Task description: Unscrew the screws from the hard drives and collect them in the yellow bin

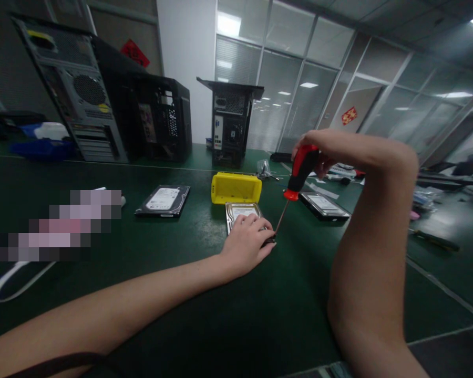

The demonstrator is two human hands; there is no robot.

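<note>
My right hand [319, 149] grips the red and black handle of a screwdriver [301, 168]. Its thin shaft slants down to the near right corner of a hard drive [242, 210], where the exact tip contact is too small to make out. Over that drive lies my left hand [248, 241], its fingers across the labelled top and its thumb by the near corner, holding it on the green table [205, 299]. Directly behind the drive stands a yellow bin [236, 189], touching or nearly touching it.
Other hard drives lie to the left [163, 201] and right [325, 205]. Computer cases [230, 123] line the back. A screwdriver [435, 240] rests at far right, a blurred-out object [63, 223] with a white strap at left, and a clear plastic bag [264, 169] behind the bin.
</note>
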